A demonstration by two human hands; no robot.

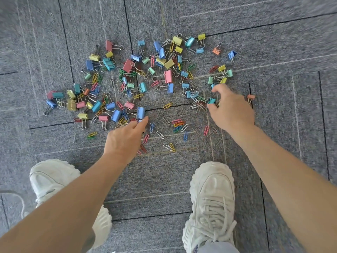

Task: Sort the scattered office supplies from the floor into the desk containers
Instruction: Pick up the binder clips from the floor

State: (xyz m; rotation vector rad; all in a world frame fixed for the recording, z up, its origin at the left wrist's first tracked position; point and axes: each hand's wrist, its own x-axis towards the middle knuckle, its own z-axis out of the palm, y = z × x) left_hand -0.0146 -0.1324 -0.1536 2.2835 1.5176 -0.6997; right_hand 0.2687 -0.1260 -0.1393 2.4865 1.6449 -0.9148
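on grey carpet (164,179), just ahead of two white trainers (212,198), coloured binder clips (168,76) and paper clips (177,123) lie scattered. the right hand (231,110) curls finger and thumb round a teal binder clip (211,100) at the scatter's right side. the left hand (125,139), forefinger straight, touches a blue binder clip (140,112), gripping nothing.

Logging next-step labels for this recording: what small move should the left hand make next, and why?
Probably close thumb and forefinger on the blue binder clip and lift it. The left hand is open, its forefinger reaching up to that clip, while the right hand seems to pinch a teal binder clip.
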